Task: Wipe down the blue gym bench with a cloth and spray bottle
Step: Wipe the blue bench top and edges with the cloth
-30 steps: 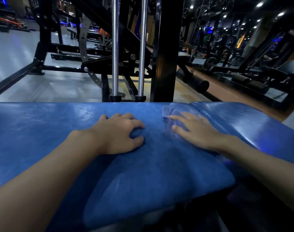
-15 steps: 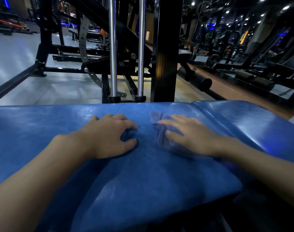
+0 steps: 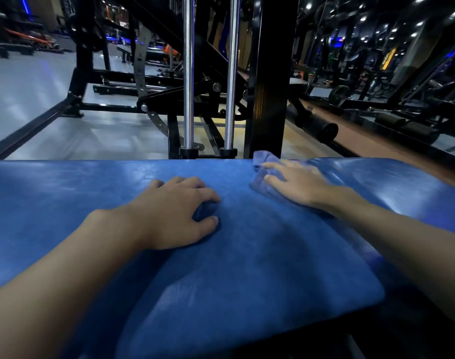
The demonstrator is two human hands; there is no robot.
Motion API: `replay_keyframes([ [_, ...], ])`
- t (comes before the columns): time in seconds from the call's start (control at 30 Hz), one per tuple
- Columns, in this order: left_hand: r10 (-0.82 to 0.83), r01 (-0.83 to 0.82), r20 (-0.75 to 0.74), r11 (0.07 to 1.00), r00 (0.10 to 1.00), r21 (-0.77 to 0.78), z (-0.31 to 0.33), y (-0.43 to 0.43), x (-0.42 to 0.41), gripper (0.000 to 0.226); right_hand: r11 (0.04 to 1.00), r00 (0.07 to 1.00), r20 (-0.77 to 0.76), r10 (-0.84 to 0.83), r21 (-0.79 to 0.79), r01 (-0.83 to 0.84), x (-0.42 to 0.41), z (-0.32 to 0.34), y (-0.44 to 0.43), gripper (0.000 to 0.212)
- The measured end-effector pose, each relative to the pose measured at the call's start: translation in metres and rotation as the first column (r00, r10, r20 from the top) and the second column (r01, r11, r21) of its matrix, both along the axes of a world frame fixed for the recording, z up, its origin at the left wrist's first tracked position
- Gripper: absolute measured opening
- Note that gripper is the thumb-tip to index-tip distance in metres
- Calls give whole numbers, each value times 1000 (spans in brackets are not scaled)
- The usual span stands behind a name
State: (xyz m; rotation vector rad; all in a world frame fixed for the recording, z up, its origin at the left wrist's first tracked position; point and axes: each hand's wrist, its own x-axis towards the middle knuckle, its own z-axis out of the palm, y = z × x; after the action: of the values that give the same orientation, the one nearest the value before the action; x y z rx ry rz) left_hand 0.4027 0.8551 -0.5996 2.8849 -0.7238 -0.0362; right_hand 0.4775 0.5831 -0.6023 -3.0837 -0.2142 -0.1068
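The blue gym bench (image 3: 66,203) fills the lower half of the head view, its padded vinyl shiny in places. My right hand (image 3: 299,185) presses flat on a crumpled blue cloth (image 3: 262,164) near the bench's far edge, fingers spread over it. My left hand (image 3: 174,211) rests palm down on the bench padding near the middle, fingers loosely curled, holding nothing. No spray bottle is in view.
Just beyond the bench stand two chrome guide rods (image 3: 188,73) and a thick black upright post (image 3: 269,73) of a weight machine. Grey floor (image 3: 27,104) lies at the back left. More dark gym machines (image 3: 402,99) crowd the back right.
My right hand has slid the cloth away from me and to the right, up to the bench's far edge. My left hand has stayed in about the same spot.
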Motion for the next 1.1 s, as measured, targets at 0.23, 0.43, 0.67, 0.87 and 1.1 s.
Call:
replay_keyframes([
  [0.23,30,-30,7,1000,1000,-7,-1,10,-7,47,933,934,-24,357,-38,-357,-130,-4,35,69],
  [0.43,32,-32,-6,999,999,5,-3,15,-2,48,897,897,0,442,14,-442,-144,-5,35,56],
  [0.67,32,-32,-13,999,999,18,-1,16,1,55,984,984,-28,175,40,-174,-33,-2,31,58],
  [0.87,40,-40,18,999,999,13,-5,24,-5,65,998,997,-56,-47,49,49,57,3,17,46],
  [1.1,44,-44,-20,999,999,-18,-4,35,-7,59,1000,998,-59,15,9,-14,8,0,39,53],
])
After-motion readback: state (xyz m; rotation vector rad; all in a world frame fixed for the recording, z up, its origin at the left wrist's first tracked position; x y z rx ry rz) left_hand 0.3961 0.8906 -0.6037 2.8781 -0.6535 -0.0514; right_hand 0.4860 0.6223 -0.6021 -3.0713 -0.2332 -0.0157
